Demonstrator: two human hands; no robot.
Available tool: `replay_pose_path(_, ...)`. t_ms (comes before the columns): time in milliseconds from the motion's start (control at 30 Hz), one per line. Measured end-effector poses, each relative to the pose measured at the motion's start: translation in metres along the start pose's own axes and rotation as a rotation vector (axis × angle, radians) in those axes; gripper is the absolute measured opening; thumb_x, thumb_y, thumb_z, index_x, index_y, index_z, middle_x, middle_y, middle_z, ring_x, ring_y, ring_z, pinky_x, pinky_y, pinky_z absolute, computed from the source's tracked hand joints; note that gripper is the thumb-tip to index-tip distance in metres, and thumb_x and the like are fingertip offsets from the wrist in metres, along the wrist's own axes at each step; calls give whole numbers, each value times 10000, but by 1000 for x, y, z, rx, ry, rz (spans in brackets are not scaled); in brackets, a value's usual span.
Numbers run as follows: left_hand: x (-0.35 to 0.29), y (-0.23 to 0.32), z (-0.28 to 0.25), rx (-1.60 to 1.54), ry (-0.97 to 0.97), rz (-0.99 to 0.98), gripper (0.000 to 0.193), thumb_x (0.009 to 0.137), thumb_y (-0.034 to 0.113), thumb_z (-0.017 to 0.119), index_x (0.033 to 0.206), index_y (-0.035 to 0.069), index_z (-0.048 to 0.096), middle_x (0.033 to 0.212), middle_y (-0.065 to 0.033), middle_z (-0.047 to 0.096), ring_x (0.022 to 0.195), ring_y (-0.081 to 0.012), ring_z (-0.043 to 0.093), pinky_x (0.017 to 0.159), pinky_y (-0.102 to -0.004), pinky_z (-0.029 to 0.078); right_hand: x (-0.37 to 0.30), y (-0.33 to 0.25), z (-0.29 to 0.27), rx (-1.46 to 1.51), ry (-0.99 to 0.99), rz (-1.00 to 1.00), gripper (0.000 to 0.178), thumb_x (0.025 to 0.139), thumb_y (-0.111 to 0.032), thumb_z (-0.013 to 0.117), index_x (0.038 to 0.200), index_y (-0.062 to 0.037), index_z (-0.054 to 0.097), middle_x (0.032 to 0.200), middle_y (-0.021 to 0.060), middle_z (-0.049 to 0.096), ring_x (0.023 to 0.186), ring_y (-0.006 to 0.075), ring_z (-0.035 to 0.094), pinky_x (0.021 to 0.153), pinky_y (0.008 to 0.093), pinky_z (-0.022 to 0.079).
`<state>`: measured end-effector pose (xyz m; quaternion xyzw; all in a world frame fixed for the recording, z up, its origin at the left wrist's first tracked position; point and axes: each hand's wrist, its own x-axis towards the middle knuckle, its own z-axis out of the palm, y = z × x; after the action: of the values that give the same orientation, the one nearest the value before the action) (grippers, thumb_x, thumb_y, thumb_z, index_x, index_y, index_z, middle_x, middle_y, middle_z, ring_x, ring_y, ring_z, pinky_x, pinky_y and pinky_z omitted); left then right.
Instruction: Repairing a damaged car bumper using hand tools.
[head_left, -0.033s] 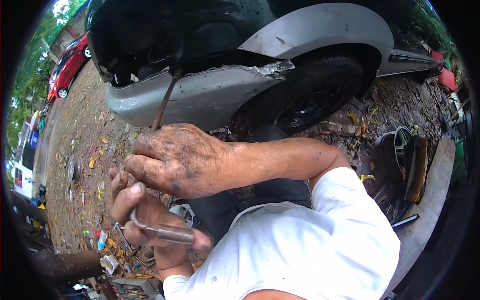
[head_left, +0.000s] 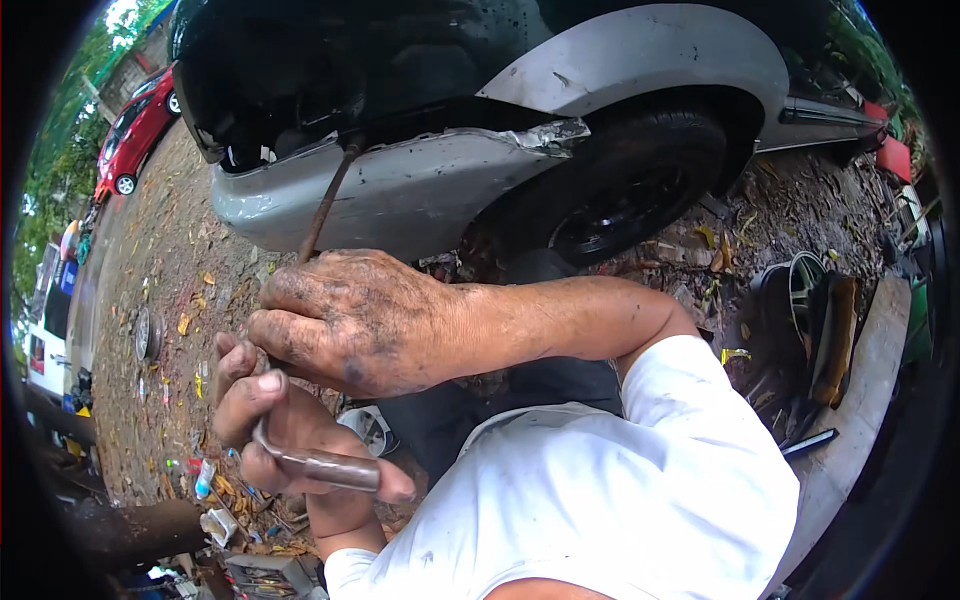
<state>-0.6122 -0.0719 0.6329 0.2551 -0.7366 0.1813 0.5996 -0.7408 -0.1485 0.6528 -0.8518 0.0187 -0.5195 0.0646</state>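
Observation:
A rusty metal rod slants from the gap above the grey bumper down to my right hand. Dark grime covers the back of that hand, and its fingers are curled round the rod. Just below it, my left hand has its fingers bent about a bent metal bar with a thick, tube-like end, which points toward my thumb. Whether rod and bar are one piece is hidden behind my right hand. Along the bumper's upper edge, the trim is torn near the wheel arch.
A black car tyre stands right of the bumper. On the far right lie a curved grey panel and a wheel cover. Leaves and litter strew the dirt ground, with a loose wheel rim at left. A red car stands beyond.
Both hands have shifted slightly left, with the lower part of the rod and the bent bar moving along. The rod's upper end stays at the bumper gap.

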Motion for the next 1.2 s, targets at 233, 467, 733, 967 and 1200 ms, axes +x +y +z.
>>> replay_pose_path(233, 21, -19, 7, -486, 332, -228, 540, 760, 593, 610, 791, 98, 398, 613, 7, 360, 527, -126, 406, 553, -347, 460, -31, 36, -31, -325, -5, 119, 453, 649, -64, 700, 1081, -20, 573, 1062, 176, 585, 972, 306, 583, 833, 403, 489)
replay_pose_path(467, 58, -14, -2, -477, 305, -352, 451, 896, 401, 566, 636, 104, 347, 638, 15, 285, 492, -97, 280, 493, -272, 291, -55, 109, -72, -723, -143, 494, 349, 797, -352, 636, 955, -41, 628, 931, 137, 637, 862, 304, 622, 771, 394, 496)
replay_pose_path(733, 63, -7, 3, -383, 425, -346, 489, 824, 443, 653, 704, 117, 309, 605, 33, 288, 414, -56, 222, 374, -218, 187, -66, 86, -44, -867, -129, 653, 325, 793, -357, 636, 931, -63, 629, 839, 94, 620, 793, 254, 623, 700, 369, 495)
replay_pose_path(967, 41, -7, 12, -493, 378, -207, 389, 841, 427, 636, 798, 113, 412, 593, 35, 305, 389, -56, 215, 354, -229, 210, -77, 78, -38, -858, -122, 675, 359, 785, -338, 659, 1011, -65, 606, 829, 93, 603, 762, 254, 613, 675, 373, 486)
replay_pose_path(1200, 0, 10, 31, -303, 404, 4, 485, 841, 493, 597, 1147, 130, 502, 644, 49, 324, 422, -68, 247, 373, -225, 239, -78, 81, -44, -860, -120, 635, 338, 774, -330, 665, 966, -57, 608, 830, 94, 606, 776, 248, 618, 684, 368, 492)
